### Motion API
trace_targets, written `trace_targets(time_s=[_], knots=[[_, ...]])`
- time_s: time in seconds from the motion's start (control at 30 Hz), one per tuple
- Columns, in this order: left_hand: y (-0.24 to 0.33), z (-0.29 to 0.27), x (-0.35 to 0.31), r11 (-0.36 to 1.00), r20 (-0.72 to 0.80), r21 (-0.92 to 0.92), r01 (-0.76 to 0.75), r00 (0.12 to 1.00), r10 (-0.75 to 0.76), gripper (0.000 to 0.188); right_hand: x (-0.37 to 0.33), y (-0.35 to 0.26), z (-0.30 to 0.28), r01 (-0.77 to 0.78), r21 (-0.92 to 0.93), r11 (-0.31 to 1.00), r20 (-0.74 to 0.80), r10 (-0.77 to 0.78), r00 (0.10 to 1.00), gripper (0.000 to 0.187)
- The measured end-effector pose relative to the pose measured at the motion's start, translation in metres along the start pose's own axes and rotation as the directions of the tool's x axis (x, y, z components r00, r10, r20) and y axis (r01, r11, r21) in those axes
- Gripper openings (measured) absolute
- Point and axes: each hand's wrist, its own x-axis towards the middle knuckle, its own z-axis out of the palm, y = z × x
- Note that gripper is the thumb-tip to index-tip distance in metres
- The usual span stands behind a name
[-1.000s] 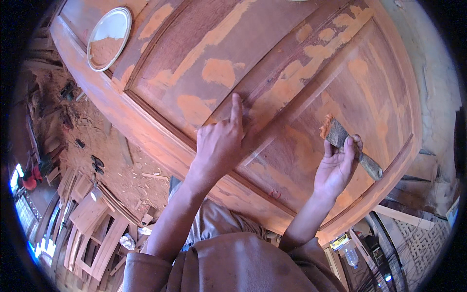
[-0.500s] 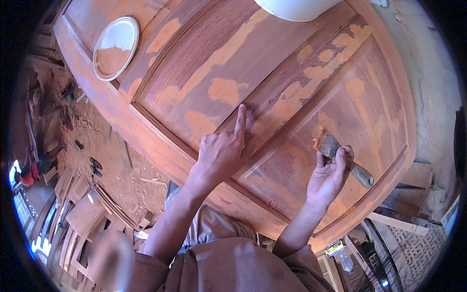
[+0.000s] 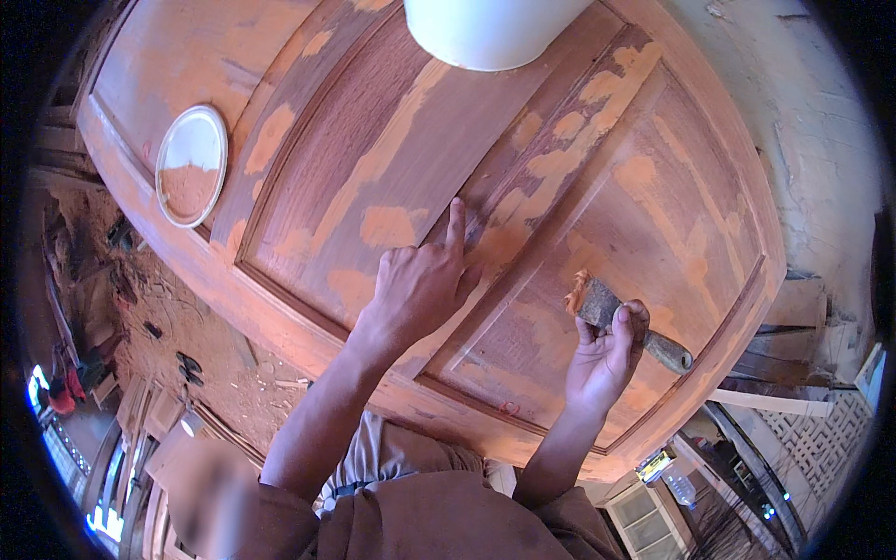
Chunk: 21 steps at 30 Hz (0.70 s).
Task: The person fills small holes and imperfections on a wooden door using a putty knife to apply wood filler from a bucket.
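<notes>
A brown wooden panelled door (image 3: 485,121) lies in front of me, marked with orange filler patches. My left hand (image 3: 420,285) is over its middle, the index finger stretched out with its tip on a dark seam. Its other fingers are partly curled and hold nothing. In my right hand (image 3: 607,359) is a putty knife (image 3: 599,304), pinched between thumb and fingers near the base of the blade. A lump of orange filler (image 3: 576,291) clings to the blade's end, which is tilted up to the left above the right-hand panel.
A white lid (image 3: 224,154) with orange filler in it rests on the door's left part. A white bucket (image 3: 485,47) stands at the far edge of view. Wood pieces (image 3: 140,439) and sandals (image 3: 189,366) lie on the dusty floor at left. A pale wall (image 3: 812,140) runs along the right.
The view has shifted, so the lid sits lower and more of the bucket shows. My left fingertip remains at the seam. The putty knife is still in my right hand, now slightly lower in view.
</notes>
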Motion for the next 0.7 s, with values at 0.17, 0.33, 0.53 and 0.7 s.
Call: trace_targets(time_s=[0.17, 0.33, 0.53, 0.7], knots=[[0.006, -0.009, 0.022, 0.991, -0.057, 0.099, -0.095, 0.993, 0.101, 0.073, 0.000, -0.006, 0.006, -0.008, -0.003, 1.000, -0.122, 0.008, 0.993, 0.023], [0.004, -0.006, 0.035, 0.972, -0.191, 0.144, -0.186, 0.958, 0.212, 0.071, 0.002, -0.007, -0.001, 0.004, 0.015, 1.000, -0.153, -0.002, 0.988, 0.022], [0.012, -0.014, 0.047, 0.956, -0.222, 0.195, -0.218, 0.940, 0.260, 0.069, 0.002, -0.010, -0.002, 0.021, 0.044, 0.999, -0.231, -0.011, 0.973, 0.025], [0.008, -0.031, 0.038, 0.967, -0.295, -0.002, -0.254, 0.924, 0.242, 0.058, 0.012, -0.001, 0.003, -0.033, 0.002, 0.999, -0.180, 0.033, 0.983, 0.026]])
